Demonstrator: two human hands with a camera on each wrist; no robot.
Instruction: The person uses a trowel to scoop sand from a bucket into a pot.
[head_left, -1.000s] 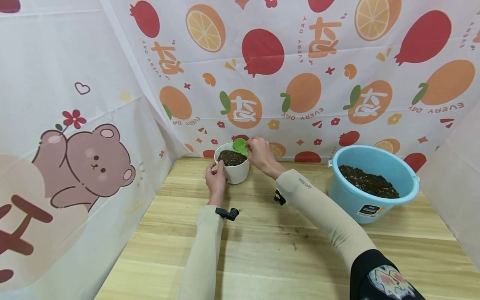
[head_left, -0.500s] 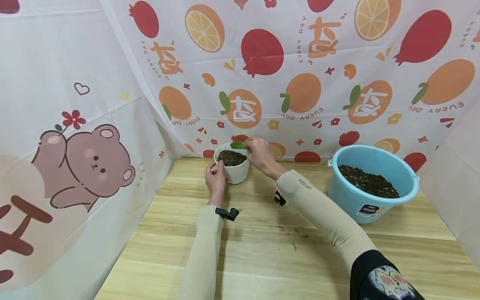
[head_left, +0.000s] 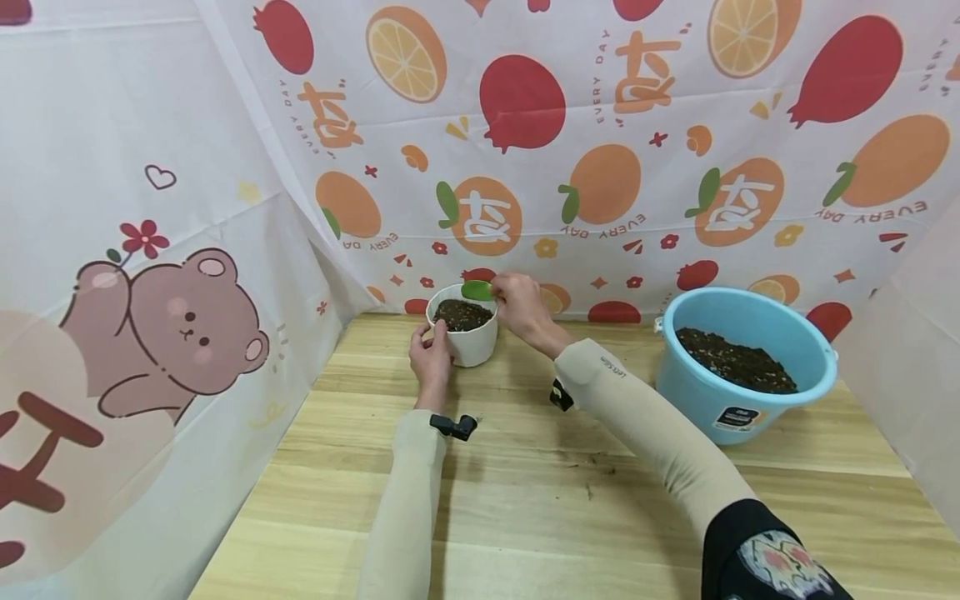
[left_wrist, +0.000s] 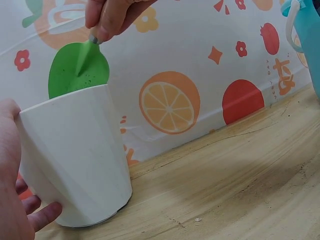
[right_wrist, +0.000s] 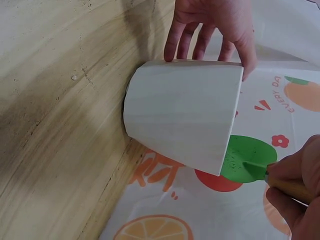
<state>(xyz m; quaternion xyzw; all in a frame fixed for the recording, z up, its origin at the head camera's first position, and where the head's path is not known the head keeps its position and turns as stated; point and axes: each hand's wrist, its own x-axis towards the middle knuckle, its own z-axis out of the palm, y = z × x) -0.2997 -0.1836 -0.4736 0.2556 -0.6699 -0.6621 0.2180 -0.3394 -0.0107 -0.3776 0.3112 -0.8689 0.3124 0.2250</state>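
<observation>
Thru head cam I see a pale wood table (head_left: 510, 517), w/ streaky grain and some dark crumbs (head_left: 589, 492) approx. mid-surface. Behind hangs a fruit-print cloth (head_left: 522, 104); on L side, a bear-print cloth (head_left: 60, 158). Blue bucket (head_left: 693, 404) w/ soil (head_left: 735, 360) stands on R. White pot (head_left: 474, 348) is upright nr. back edge; L hand (head_left: 430, 357) holds it, thumb at rim. R hand (head_left: 522, 308) pinches green trowel (head_left: 476, 291) by its wooden handle (right_wrist: 291, 189), blade at pot's rim.

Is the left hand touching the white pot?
Touching: in the right wrist view, the left hand rests its fingers on the side of the white pot.
</observation>
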